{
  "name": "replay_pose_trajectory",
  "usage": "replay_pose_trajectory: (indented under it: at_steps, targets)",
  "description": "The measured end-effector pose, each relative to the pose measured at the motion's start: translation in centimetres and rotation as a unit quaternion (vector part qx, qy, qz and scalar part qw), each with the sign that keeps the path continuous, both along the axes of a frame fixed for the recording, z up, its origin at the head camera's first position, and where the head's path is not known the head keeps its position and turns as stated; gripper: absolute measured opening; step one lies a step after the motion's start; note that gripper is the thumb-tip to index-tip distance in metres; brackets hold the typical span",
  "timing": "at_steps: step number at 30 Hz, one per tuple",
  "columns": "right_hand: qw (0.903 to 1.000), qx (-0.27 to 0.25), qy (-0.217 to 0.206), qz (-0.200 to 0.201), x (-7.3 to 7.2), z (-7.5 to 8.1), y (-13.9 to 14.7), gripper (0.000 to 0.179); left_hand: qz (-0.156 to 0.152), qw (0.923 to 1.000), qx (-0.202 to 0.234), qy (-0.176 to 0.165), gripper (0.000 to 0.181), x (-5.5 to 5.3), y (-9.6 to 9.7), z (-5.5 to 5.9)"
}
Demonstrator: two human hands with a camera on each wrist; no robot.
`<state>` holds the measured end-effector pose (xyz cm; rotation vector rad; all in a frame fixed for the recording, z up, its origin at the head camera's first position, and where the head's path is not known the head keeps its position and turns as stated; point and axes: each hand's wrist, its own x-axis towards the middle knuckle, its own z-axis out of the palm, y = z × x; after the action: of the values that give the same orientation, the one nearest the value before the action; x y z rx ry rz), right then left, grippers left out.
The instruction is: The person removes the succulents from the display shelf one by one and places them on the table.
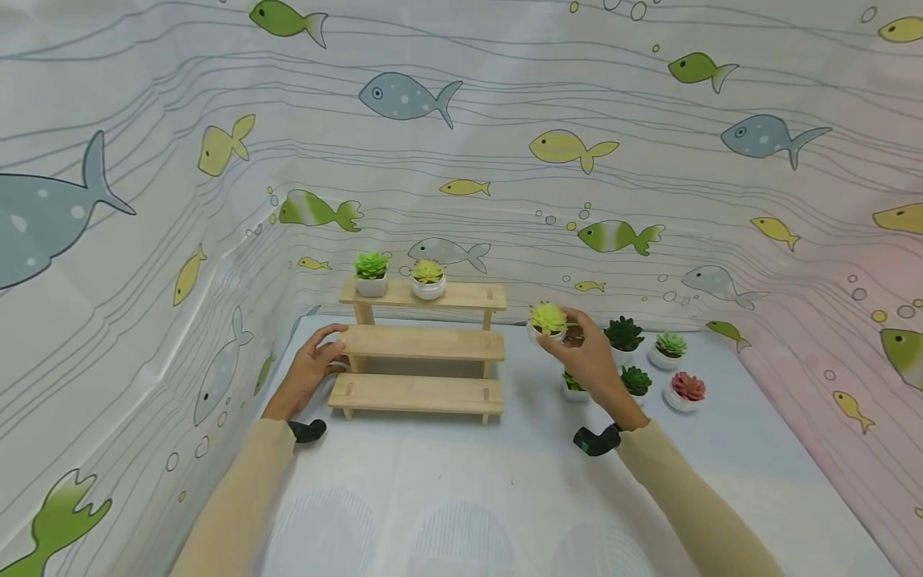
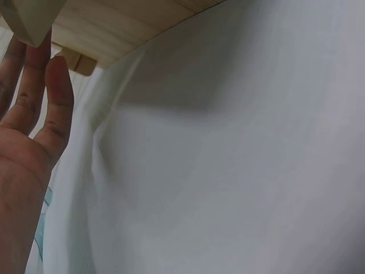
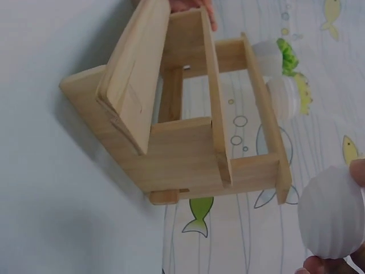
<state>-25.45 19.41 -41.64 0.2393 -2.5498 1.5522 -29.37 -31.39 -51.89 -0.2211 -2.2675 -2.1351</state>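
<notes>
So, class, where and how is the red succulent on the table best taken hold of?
I'd pinch the red succulent by the sides of its white pot, below the spreading leaves, coming from the front right. It stands upright with its rounded wall exposed there, while a dark green succulent is to its left and a light green succulent behind.

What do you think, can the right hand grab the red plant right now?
Probably not yet: the right hand is holding a yellow-green plant. Once it's free, the red plant looks easy to get at, with nothing in front of it.
</notes>
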Motion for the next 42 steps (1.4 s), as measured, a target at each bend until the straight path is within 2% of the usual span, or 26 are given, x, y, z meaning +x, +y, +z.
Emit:
replay_pose_trajectory:
  at_steps: [4,11,14,22,37,42]
  targets:
    - [1.0,0.0,-0.005,-0.003,0.5,-0.3,0.6,0.081,-0.003,1.0,0.006,-0.004,0.048,0.2,0.2,0.4]
    - [0.9996,0.014,-0.014,-0.018,1.2,-1.0,1.5,0.082,-0.006,1.0,0.004,-0.006,0.049,1.3,0.9,2.3]
    - [0.9993,0.016,-0.024,-0.025,1.5,-1.3,1.8,0.083,-0.008,0.9999,0.004,-0.008,0.048,1.5,1.0,2.7]
    - [0.9988,0.021,-0.034,-0.028,2.1,-2.2,2.6,0.081,-0.011,0.9998,0.014,0.005,0.045,1.4,1.0,2.7]
    - [0.9958,0.036,-0.074,-0.039,3.8,-4.9,4.4,0.084,-0.013,0.9998,0.015,-0.007,0.048,1.5,1.0,2.7]
    - [0.9952,0.038,-0.078,-0.046,4.4,-5.9,4.8,0.084,-0.005,0.9999,0.01,-0.01,0.047,1.7,0.9,2.5]
